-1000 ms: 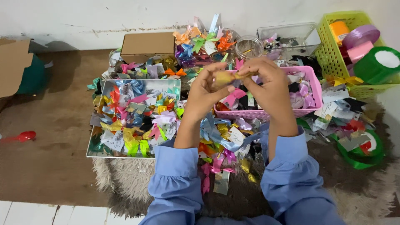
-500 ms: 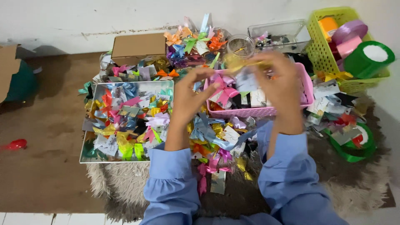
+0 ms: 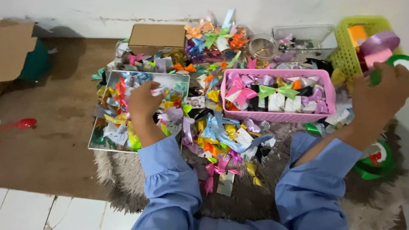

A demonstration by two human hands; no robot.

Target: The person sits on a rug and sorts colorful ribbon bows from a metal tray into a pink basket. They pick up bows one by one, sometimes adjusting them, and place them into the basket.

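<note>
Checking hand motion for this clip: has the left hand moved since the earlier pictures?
Yes. The left hand has swung left and down, away from the pink basket where both hands met earlier; it now rests over the bows in the white tray.

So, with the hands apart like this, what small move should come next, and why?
Probably the left hand should close on one bow in the white tray: it rests on the pile there, with no bow clearly held. The right hand is already at the green ribbon roll beside the green basket.
</note>
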